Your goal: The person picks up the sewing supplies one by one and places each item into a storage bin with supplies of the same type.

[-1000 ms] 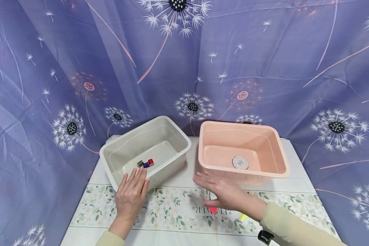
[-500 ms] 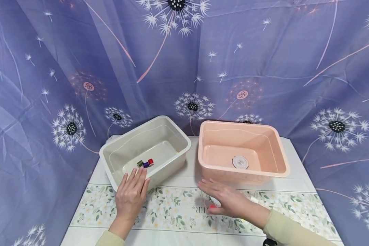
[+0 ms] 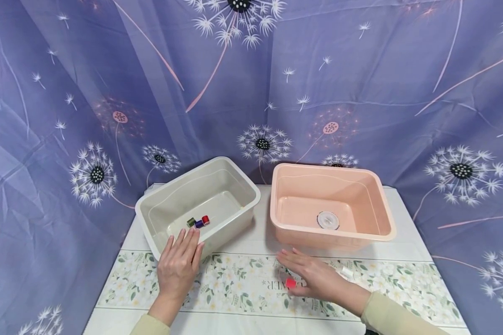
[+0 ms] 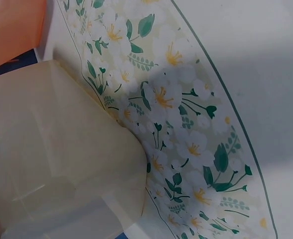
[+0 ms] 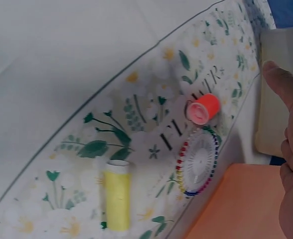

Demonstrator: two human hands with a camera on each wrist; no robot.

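Note:
My left hand (image 3: pixel 178 267) rests with straight fingers on the near rim of the grey bin (image 3: pixel 230 225). Inside that bin lie a green thread spool (image 3: pixel 190 222), a purple spool (image 3: pixel 199 224) and a red spool (image 3: pixel 205 220). My right hand (image 3: pixel 314 277) is held over the table, fingers extended and nothing in its grip. Near its thumb lies a bright red thread spool (image 3: pixel 290 283). The right wrist view shows a wheel of coloured-head pins (image 5: pixel 199 162) and a yellow thread spool (image 5: pixel 117 199) on the cloth; the hand and arm hide both in the head view.
In front of my right hand stands a pink bin (image 3: pixel 331 239) with another pin wheel (image 3: pixel 328 220) on its floor. A small white item (image 3: pixel 346 272) lies beyond my right wrist. The tablecloth (image 3: pixel 234 288) has a floral band. Behind both bins hangs a purple curtain (image 3: pixel 218 130).
My right hand has shifted a little to the right and away from the pink bin. Its forearm now covers the yellow spool, and the white item has come into sight. The left hand stays put.

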